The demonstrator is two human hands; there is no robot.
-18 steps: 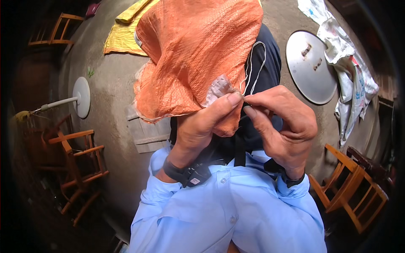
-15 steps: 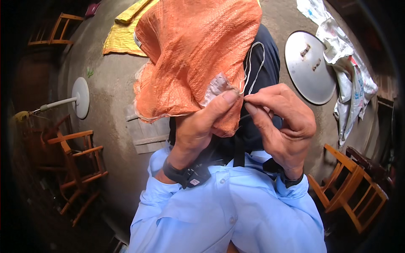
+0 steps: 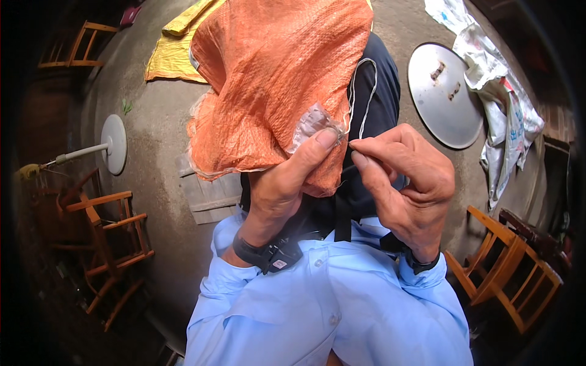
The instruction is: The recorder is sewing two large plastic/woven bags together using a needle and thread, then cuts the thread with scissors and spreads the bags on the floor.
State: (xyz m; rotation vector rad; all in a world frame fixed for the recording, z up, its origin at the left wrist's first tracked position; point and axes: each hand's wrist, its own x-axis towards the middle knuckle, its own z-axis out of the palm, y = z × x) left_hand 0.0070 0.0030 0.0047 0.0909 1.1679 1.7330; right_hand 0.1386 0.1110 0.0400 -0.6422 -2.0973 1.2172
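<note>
My left hand (image 3: 282,183) grips the orange woven sack (image 3: 268,67), thumb over a pale patch (image 3: 305,125) near the sack's lower right edge. Just right of that thumb, my right hand (image 3: 406,183) is closed in a pinch at the edge, on something small and thin that I cannot make out. A white cord (image 3: 368,100) loops down beside the sack over my dark-trousered leg (image 3: 384,73). The sack lies across my lap and hides the backs of my left fingers.
A yellow sack (image 3: 174,61) lies behind the orange one. A metal lid (image 3: 442,116) and white sacks (image 3: 506,134) are on the right. Wooden chairs (image 3: 107,222) (image 3: 506,262), a white disc on a pole (image 3: 115,131) and grey boards (image 3: 207,201) are around me on the floor (image 3: 146,183).
The whole view has shifted slightly left, floor objects included. My hands keep their grip and pinch at the sack's edge, with very little movement between them.
</note>
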